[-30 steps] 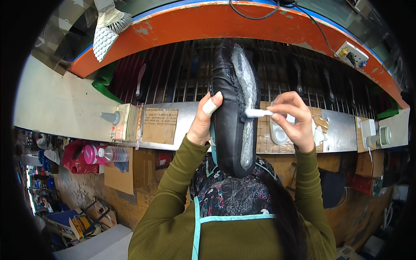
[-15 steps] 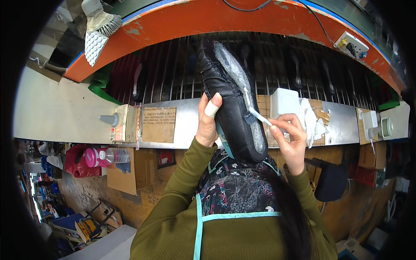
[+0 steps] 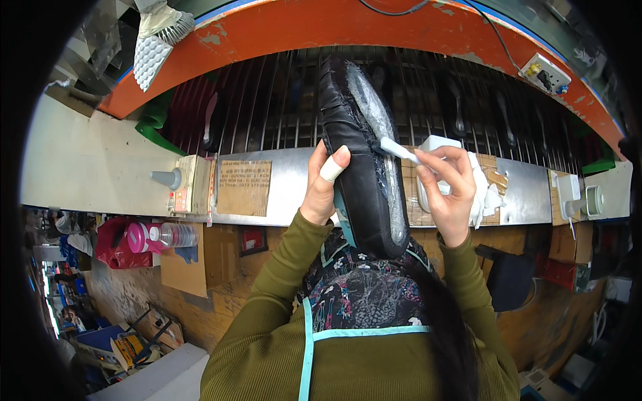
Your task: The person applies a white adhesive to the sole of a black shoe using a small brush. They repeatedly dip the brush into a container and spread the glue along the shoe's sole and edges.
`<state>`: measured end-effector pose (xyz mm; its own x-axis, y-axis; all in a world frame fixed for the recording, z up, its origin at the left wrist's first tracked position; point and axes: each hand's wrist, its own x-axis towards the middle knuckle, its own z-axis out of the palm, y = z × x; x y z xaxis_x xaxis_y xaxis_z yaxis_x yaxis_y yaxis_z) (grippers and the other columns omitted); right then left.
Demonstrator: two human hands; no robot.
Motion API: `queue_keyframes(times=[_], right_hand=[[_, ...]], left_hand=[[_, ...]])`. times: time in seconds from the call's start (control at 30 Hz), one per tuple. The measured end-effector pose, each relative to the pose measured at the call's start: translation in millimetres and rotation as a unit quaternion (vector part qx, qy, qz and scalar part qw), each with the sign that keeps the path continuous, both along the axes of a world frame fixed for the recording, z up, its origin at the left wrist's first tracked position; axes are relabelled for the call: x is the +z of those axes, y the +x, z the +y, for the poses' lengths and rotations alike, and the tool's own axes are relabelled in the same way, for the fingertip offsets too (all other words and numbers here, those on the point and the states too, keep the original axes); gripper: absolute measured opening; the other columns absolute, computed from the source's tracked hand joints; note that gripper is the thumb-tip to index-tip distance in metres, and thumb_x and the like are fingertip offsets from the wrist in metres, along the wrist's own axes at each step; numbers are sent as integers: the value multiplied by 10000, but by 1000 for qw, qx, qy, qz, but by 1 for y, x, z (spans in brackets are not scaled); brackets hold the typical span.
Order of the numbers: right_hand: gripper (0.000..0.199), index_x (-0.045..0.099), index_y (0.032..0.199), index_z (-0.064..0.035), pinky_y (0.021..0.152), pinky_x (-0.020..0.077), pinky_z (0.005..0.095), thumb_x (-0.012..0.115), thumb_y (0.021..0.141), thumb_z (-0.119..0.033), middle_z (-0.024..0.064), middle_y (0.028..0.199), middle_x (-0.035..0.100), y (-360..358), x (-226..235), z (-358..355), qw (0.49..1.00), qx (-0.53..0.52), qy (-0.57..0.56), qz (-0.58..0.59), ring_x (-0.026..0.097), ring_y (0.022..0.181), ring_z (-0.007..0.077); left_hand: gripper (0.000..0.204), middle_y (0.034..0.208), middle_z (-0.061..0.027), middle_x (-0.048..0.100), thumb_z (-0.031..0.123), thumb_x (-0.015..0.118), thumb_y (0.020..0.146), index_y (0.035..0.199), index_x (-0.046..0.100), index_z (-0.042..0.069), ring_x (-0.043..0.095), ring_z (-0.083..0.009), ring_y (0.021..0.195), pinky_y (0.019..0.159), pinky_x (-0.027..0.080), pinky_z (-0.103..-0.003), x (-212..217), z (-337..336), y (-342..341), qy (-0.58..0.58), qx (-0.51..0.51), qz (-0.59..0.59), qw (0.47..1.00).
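Behind everything runs a curved orange rail (image 3: 401,33) over a rack of dark metal bars (image 3: 267,107), and below that a steel-faced workbench (image 3: 287,180) stretches from side to side, bent by the lens toward the rim. Dark shapes stand among the bars, too shadowed to name.

A black shoe (image 3: 358,154) is held up in front of the bench's middle, toe pointing up toward the rail and sole turned to the right. Its heel end dips below the bench's front edge and is partly lost against the patterned apron. The sole's surface looks glossy and pale (glue or a film, it cannot be told which).

The left hand (image 3: 324,184) grips the shoe from the left side, thumb wrapped in white tape pressed on the upper; the other fingers are hidden behind the shoe. The right hand (image 3: 451,190) is closed narrowly on a small white brush (image 3: 398,148), whose tip touches the edge of the sole. Behind this hand a white container (image 3: 435,144) and crumpled white rags (image 3: 485,194) sit on the bench, mostly covered by the fingers.

Toward the bench's left end there is a brown cardboard label (image 3: 244,187) and a grey cone-shaped knob (image 3: 167,178). Near the right end a small white box (image 3: 568,190) stands, with a roll just beside it. Under the left end, a pink bottle (image 3: 144,235) lies half hidden by a red bag (image 3: 110,244).
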<state>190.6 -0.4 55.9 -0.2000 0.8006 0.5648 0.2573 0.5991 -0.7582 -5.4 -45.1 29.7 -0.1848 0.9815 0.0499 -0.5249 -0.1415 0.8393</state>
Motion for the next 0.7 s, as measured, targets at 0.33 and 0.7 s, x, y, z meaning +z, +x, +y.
queue_keyframes(times=[0.33, 0.7], right_hand=[[203, 726, 993, -40, 660, 429, 253, 690, 797, 0, 48, 874, 586, 21, -4, 1, 990, 118, -20, -81, 550, 737, 129], [199, 737, 992, -44, 615, 466, 240, 716, 795, -24, 45, 884, 584, 29, -15, -12, 986, 145, -64, -50, 569, 707, 114]], left_hand=[[480, 1028, -63, 608, 394, 647, 861, 1156, 537, 33, 605, -137, 910, 819, 505, -280, 4, -3, -12, -3, 17, 46, 999], [441, 1010, -62, 610, 367, 666, 855, 1127, 554, 38, 607, -134, 895, 810, 508, -278, 5, 6, -15, -4, 30, 23, 999]])
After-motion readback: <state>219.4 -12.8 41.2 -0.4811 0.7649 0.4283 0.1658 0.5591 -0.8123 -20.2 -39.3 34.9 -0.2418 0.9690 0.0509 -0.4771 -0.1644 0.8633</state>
